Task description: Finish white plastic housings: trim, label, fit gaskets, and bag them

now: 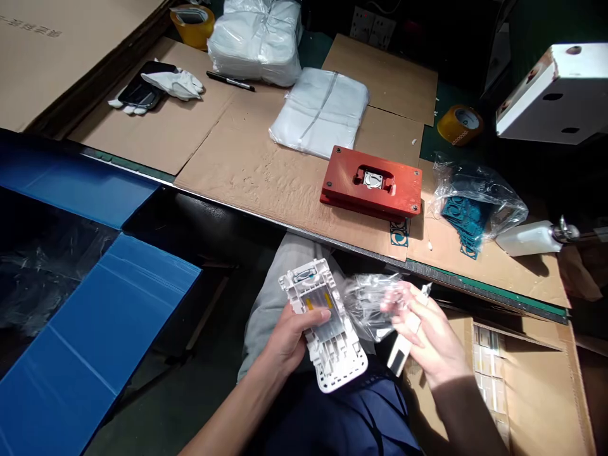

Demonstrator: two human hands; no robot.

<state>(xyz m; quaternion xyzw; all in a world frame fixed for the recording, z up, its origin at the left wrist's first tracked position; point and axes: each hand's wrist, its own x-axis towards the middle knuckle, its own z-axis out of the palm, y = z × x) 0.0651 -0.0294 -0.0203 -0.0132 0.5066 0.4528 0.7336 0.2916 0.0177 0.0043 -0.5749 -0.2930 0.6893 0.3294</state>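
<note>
My left hand [297,329] grips a white plastic housing [342,361] over my lap, thumb pressed on its middle. The housing's inner side faces up, with ribs, a clear panel bearing two yellow strips, and a small oval part at its top end. Just right of it, my right hand [422,329] is closed on a crumpled clear plastic bag [368,301]. A slim white tool [399,354] with a black patch also sits in that hand, passing behind the fingers; its exact kind is unclear. The bag is close against the housing's right edge; whether they touch is hard to tell.
On the cardboard-covered bench stands a red fixture [346,171]. Blue gaskets [468,218] in a bag and a pump bottle [529,239] are to its right. Wrapped white packs [323,107] lie behind. A carton [546,392] is at lower right, a blue box [104,316] at left.
</note>
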